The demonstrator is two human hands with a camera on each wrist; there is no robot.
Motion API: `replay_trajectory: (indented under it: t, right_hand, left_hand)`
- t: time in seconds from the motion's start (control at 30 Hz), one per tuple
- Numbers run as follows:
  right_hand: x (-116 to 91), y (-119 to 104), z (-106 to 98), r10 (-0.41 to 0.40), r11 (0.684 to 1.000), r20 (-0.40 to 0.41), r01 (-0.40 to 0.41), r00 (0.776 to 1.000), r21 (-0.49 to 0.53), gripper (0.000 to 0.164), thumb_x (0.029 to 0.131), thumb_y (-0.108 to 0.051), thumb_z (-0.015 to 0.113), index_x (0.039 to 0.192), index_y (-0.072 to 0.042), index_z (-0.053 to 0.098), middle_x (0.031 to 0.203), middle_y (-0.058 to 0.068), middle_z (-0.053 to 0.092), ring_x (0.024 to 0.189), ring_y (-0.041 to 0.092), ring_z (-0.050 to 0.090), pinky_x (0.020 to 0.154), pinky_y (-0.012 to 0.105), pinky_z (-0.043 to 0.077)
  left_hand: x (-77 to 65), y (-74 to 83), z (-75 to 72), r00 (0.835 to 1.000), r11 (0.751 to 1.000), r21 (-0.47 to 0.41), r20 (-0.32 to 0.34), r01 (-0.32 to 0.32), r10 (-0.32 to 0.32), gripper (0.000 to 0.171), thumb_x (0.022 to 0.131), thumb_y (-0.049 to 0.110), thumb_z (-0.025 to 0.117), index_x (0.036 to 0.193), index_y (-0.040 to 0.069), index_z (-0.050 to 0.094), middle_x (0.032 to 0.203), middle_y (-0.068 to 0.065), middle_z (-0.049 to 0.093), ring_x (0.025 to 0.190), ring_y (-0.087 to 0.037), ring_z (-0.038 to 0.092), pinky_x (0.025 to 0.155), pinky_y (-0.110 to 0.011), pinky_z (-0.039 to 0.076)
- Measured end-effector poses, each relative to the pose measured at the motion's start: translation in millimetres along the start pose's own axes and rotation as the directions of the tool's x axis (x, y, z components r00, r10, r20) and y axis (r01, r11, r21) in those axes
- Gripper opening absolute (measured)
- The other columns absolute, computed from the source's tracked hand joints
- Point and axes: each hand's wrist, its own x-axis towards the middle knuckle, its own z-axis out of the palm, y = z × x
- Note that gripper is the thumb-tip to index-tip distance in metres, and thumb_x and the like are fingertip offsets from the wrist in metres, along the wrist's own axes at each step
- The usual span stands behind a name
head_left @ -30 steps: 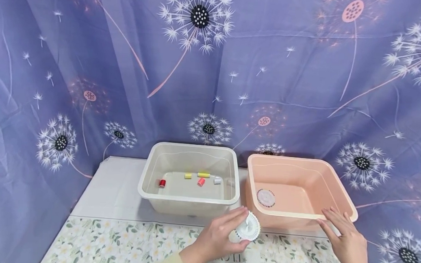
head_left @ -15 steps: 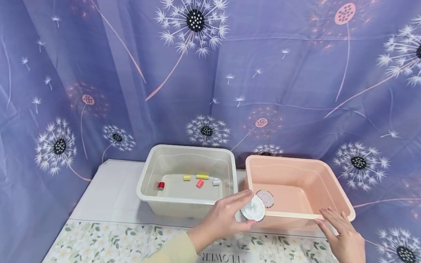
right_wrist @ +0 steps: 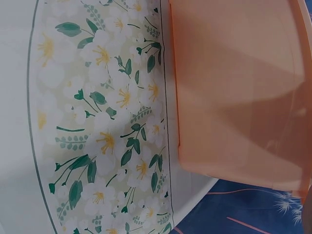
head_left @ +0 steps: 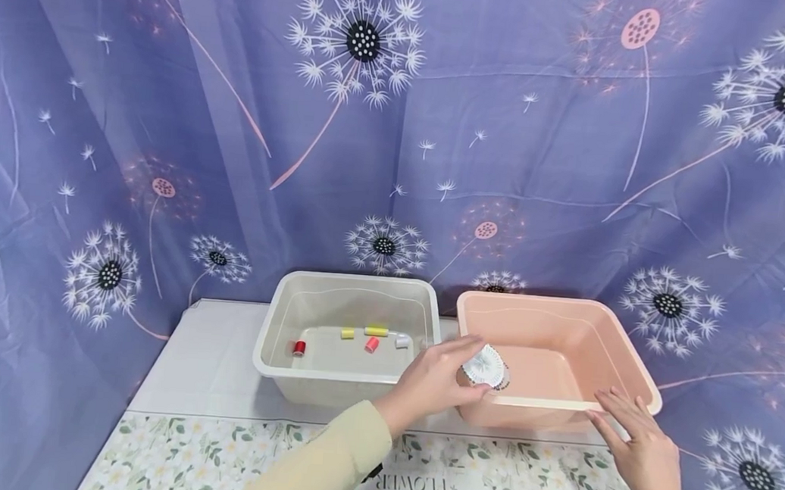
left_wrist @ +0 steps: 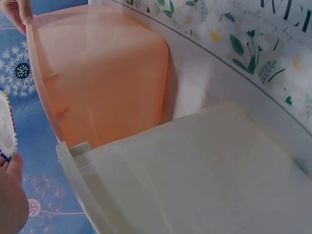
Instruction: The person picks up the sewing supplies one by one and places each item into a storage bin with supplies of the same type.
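In the head view my left hand (head_left: 427,380) pinches a white pin wheel (head_left: 483,365) by its edge, over the near left corner of the pink basin (head_left: 586,312). Coloured pin heads ring this pin wheel (left_wrist: 7,127) in the left wrist view. Beneath it inside the basin lies a second pin wheel (head_left: 505,380), mostly hidden behind the held one. My right hand (head_left: 645,449) rests on the basin's front rim near the right corner, fingers fairly straight over the edge and thumb on the near side.
Left of the pink basin stands a grey basin (head_left: 349,375). Inside are several small thread spools, among them a red spool (head_left: 299,348) and a coral spool (head_left: 372,344). A flowered cloth (head_left: 172,457) covers the table front; a blue dandelion curtain (head_left: 238,113) hangs behind.
My left hand has carried the pin wheel up and to the right, from in front of the basins to over the pink one. The right hand stays at the rim.
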Motion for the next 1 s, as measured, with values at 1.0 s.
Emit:
replay_trajectory:
  t: [1.0]
  right_hand:
    - [-1,0,-1,-0.026,1.000,-0.029,0.027,0.999,0.017,0.043,0.088,-0.032,0.087,0.122,-0.005,0.081,0.129,0.012,0.075,0.139,-0.022,0.037,0.127,0.016,0.027]
  left_hand:
    - [70.4,-4.2,41.0,0.997,0.992,0.129,0.082,-0.012,0.001,0.067,0.094,0.042,0.084,0.149,0.010,0.064,0.150,-0.004,0.065,0.140,-0.018,0.060,0.117,-0.023,0.046]
